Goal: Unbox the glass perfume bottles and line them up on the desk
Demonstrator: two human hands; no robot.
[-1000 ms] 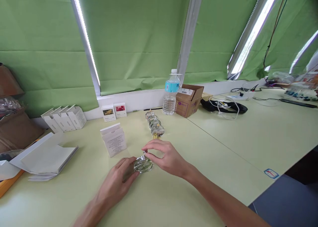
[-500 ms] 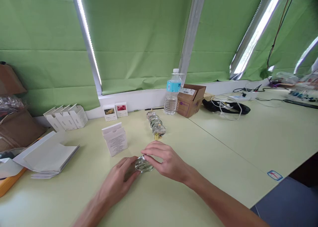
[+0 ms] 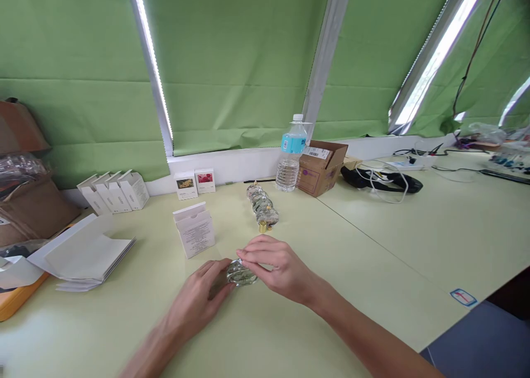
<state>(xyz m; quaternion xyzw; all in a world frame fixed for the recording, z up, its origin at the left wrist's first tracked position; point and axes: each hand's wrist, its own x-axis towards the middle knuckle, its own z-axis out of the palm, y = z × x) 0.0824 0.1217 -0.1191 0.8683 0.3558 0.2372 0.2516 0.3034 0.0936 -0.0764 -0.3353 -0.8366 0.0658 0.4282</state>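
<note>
A round clear glass perfume bottle (image 3: 242, 274) stands on the table between my hands. My left hand (image 3: 202, 294) grips its left side between thumb and fingers. From the right, my right hand (image 3: 278, 266) pinches the top of the bottle, and the fingertips hide what is at the neck. Just beyond the hands is a row of similar round glass bottles (image 3: 261, 201) with gold-coloured necks. At the near end of that row a small gold cap (image 3: 262, 227) stands upright. An open white carton (image 3: 195, 232) with printed text stands left of the row.
Two small picture boxes (image 3: 186, 186) and several white cartons (image 3: 114, 191) stand along the wall. Flat white sheets (image 3: 89, 256) lie at the left. Behind the bottles are a water bottle (image 3: 290, 160) and a brown cardboard box (image 3: 321, 171). A black strap with white cable (image 3: 381, 180) lies right.
The whole view has shifted slightly to the right. Both hands keep nearly the same hold on the perfume bottle.
</note>
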